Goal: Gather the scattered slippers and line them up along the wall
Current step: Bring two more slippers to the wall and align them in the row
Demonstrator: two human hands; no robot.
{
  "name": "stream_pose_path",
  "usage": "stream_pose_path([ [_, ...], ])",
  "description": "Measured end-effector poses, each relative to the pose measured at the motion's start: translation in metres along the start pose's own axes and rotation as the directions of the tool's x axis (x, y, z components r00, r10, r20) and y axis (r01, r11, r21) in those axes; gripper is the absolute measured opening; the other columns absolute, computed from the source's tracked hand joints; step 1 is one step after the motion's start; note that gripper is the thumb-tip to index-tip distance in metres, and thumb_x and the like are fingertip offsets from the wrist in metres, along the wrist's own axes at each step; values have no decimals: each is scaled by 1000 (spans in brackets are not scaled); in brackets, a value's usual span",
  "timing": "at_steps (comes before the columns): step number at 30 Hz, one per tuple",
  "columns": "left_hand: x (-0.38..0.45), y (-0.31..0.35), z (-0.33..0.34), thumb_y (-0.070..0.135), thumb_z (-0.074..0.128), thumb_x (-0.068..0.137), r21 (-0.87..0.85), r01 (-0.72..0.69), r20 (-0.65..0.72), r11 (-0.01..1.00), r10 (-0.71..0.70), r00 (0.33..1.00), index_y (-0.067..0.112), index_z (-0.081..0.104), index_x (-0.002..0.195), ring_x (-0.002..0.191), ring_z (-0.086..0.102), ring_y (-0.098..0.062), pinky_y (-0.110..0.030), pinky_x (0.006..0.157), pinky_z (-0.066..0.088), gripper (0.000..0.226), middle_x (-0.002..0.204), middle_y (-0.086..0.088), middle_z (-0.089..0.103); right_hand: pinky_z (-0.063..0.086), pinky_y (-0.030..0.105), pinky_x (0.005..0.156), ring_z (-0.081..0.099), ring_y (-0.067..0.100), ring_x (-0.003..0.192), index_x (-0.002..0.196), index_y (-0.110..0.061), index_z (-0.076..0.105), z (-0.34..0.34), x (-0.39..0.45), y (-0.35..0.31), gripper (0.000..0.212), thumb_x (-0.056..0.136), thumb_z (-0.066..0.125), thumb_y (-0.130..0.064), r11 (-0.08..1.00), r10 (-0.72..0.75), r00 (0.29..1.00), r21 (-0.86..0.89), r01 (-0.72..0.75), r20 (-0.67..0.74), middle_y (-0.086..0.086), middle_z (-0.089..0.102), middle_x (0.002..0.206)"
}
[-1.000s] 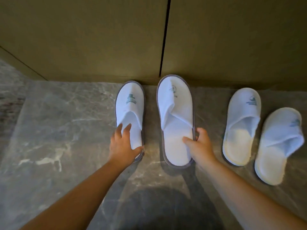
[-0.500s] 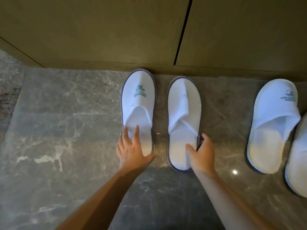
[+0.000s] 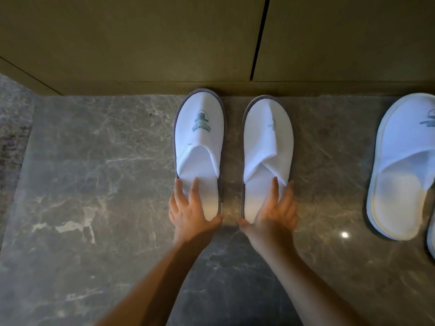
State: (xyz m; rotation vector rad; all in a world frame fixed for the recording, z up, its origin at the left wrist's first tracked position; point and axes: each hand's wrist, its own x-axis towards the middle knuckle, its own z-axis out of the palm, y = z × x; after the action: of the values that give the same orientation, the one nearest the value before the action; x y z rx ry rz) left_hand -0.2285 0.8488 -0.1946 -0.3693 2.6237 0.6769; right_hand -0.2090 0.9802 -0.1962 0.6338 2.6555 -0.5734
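L hand (image 3: pixel 191 214), R hand (image 3: pixel 274 215) flat on grey-trimmed slippers (image 3: pixel 200 137) at wall (image 3: pixel 141 38)

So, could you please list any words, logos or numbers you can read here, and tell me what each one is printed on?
Nothing can be read for certain.
Left grey-trimmed slipper: teal crest with lettering beneath, too blurred to read.
Right grey-trimmed slipper: print folded into a crease, only a sliver shows, unreadable.
Pale-trimmed slipper at the right edge: teal print cut off by the frame, unreadable.
Wall panels and marble floor: no text.
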Motion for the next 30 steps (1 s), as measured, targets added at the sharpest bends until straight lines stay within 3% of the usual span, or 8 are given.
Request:
stream_pose_path([
  [6,-2,-5,7,49,62,73,28,-5,-7,1000,5,1000,26,10,138,137,3,-33,-54,112,13,86,153,-6,-5,21,46,112,12,33,137,143,-20,5,-1,2,3,105,65,74,-36,998,-46,999,31,46,2,13,7,153],
  [17,-2,-11,4,46,63,74,58,-48,11,997,48,999,25,9,140,137,3,-34,-54,111,14,88,154,-9,-4,20,49,112,7,34,139,143,-19,2,-2,5,2,104,68,72,-34,998,27,999,55,-28,17,12,0,154],
  [25,-5,-8,0,49,64,72,81,-53,32,995,50,998,27,6,140,139,-1,-33,-52,113,7,92,153,-6,-8,15,47,114,4,33,141,143,-21,-1,-7,6,3,100,72,67,-41,999,-11,999,37,10,33,12,-2,155],
  [27,-8,-2,-6,46,68,70,93,-93,-9,991,94,996,22,16,140,140,5,-37,-54,112,7,91,154,-13,0,15,45,113,8,31,140,142,-22,7,-18,8,6,92,73,64,-45,998,-34,999,53,32,28,11,6,154],
  [30,-15,18,-10,28,80,60,133,-300,-105,945,314,944,8,42,130,131,29,-48,-62,102,16,81,144,-26,32,24,42,109,27,29,132,136,-17,28,-48,11,20,77,73,65,-40,994,-9,1000,107,12,-24,12,32,144],
])
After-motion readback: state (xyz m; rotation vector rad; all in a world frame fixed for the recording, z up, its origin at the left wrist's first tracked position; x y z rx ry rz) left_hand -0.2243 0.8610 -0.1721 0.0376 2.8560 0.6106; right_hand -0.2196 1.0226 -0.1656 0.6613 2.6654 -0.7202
